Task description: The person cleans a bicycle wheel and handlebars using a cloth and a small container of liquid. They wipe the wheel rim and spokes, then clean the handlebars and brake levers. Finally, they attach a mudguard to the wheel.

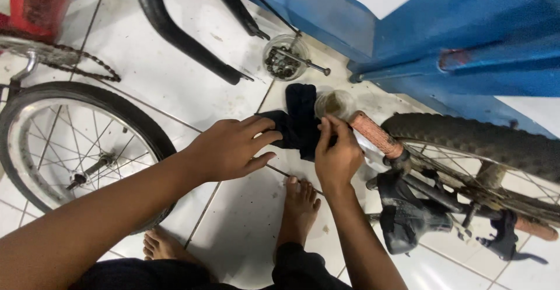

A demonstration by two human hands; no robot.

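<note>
left hand [230, 147] flat and open on the dark rag [297, 121], right hand [337, 153] pinching the rag by the orange grip [374, 133]

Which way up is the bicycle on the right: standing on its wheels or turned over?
Turned over: the bicycle rests with its saddle and orange handlebar grip on the tiled floor.

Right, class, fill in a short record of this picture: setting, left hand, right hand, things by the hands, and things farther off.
Setting: white tiled floor, seen from above, person's bare feet on it
Left hand: fingers spread, tips on a dark cloth
Right hand: fingertips pinched at the cloth's edge, beside an orange handlebar grip
Near the hands: clear cup with brownish contents
Farther off: round dish of small metal parts, loose wheel, chain, blue frame
</note>
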